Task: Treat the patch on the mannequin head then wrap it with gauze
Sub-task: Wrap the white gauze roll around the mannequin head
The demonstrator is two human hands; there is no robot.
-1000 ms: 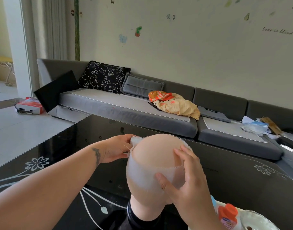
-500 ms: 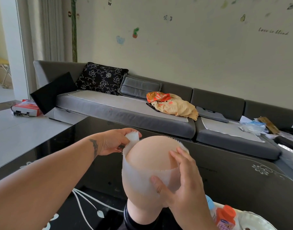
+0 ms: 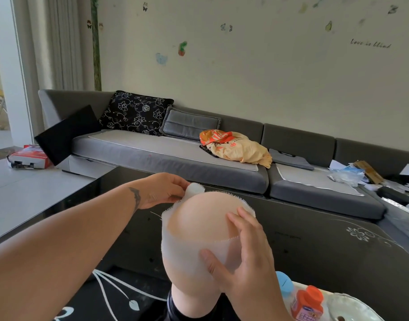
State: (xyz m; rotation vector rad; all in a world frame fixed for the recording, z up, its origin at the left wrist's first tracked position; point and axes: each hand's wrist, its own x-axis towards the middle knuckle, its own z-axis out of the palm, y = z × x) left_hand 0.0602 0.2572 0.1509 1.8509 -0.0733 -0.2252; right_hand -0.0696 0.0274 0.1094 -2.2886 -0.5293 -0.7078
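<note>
A bald, skin-coloured mannequin head (image 3: 198,218) stands on a black neck base on the dark table, seen from behind. A band of white gauze (image 3: 182,245) with frayed edges runs around it below the crown. My left hand (image 3: 163,189) pinches the small gauze roll (image 3: 194,188) at the head's upper left side. My right hand (image 3: 242,258) lies against the right side of the head, thumb and straight fingers pressing the gauze band onto it. The treated patch is hidden from this side.
The black glass table (image 3: 314,246) has white flower patterns. At the lower right stand an orange-capped bottle (image 3: 307,302), a blue-capped bottle (image 3: 284,283) and a glass dish (image 3: 354,309). A grey sofa (image 3: 175,154) with cushions and a yellow cloth runs behind the table.
My left hand has carried the gauze roll a little up and round toward the far side of the head. My right hand keeps pressing the band in place.
</note>
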